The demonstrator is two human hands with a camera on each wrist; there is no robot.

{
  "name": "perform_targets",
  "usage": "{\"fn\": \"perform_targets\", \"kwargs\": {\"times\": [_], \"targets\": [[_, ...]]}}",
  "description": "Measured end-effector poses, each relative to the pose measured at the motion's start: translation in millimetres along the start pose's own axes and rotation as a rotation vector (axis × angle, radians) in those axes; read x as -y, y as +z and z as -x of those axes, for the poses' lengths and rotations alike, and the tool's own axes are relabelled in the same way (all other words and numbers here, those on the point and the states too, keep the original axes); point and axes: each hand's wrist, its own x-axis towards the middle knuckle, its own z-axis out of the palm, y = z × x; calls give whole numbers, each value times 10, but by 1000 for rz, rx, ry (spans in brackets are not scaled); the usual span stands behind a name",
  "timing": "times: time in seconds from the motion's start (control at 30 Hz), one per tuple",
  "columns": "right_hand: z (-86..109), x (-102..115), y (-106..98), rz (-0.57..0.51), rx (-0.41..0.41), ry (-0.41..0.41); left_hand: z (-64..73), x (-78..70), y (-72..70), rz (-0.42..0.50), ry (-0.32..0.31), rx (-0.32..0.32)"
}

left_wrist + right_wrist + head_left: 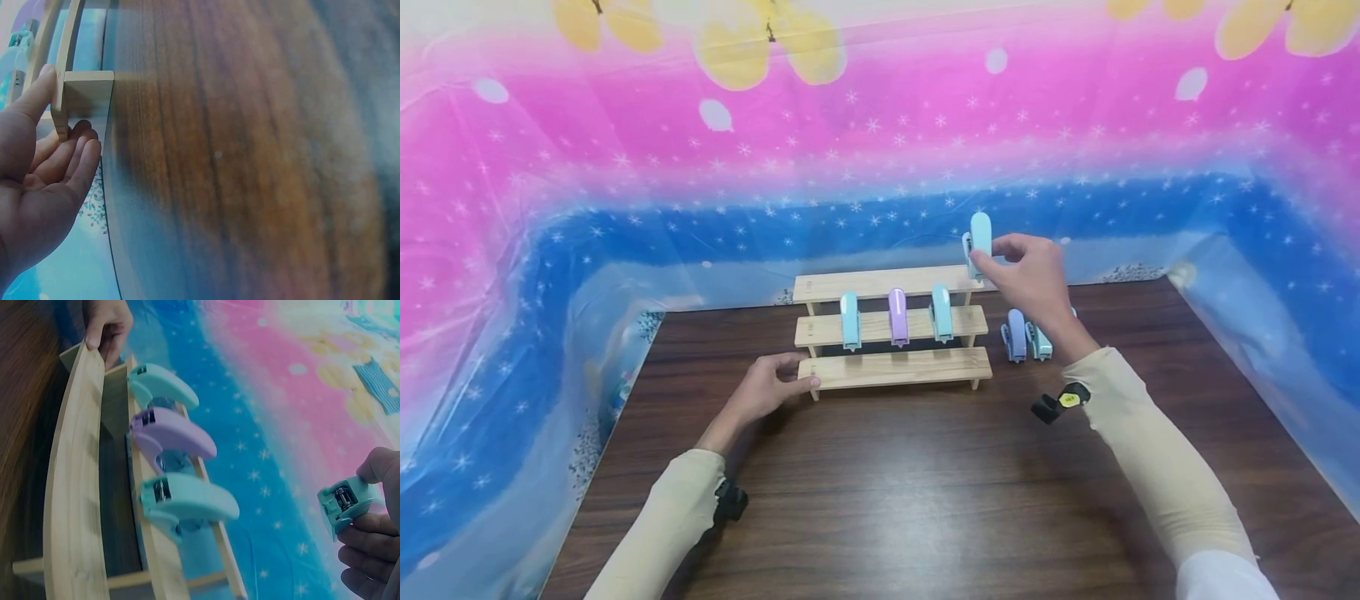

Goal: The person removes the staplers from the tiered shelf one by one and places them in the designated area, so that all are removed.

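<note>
A three-step wooden rack [895, 369] stands on the table. My left hand [767, 385] grips the left end of its lowest step, and the left wrist view shows the thumb [39, 94] on top and the fingers underneath. At the top step's right end, my right hand [1030, 271] pinches a mint-green stapler [981, 237] held upright. Across the middle step stand a light-blue stapler [849, 320], a purple stapler [898, 317] and a mint stapler [187, 497]. Whether the held stapler touches the top step, I cannot tell.
Right of the rack, a blue-violet stapler [1015, 336] and a teal stapler [1039, 342] stand on the brown wooden table [910, 500], partly below my right wrist. Something pale shows behind that wrist. A patterned pink and blue cloth [880, 158] surrounds the table's back and sides.
</note>
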Motion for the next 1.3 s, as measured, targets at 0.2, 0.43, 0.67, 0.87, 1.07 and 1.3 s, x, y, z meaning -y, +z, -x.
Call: {"fn": "perform_targets", "kwargs": {"times": [0.2, 0.43, 0.67, 0.87, 1.07, 1.3], "targets": [[12, -143, -117, 41, -32, 20, -5, 13, 1, -6, 11, 0], [44, -343, -247, 69, -84, 24, -7, 20, -1, -10, 12, -4], [103, -534, -363, 98, -107, 67, -6, 19, 0, -7, 8, -8], [141, -716, -468, 123, -121, 90, 0, 24, 5, -12, 4, -8], [163, -896, -578, 156, -129, 136, -3, 34, 11, -8, 3, -7], [153, -1096, -694, 164, -150, 173, -11, 33, 2, -4, -15, -5]]}}
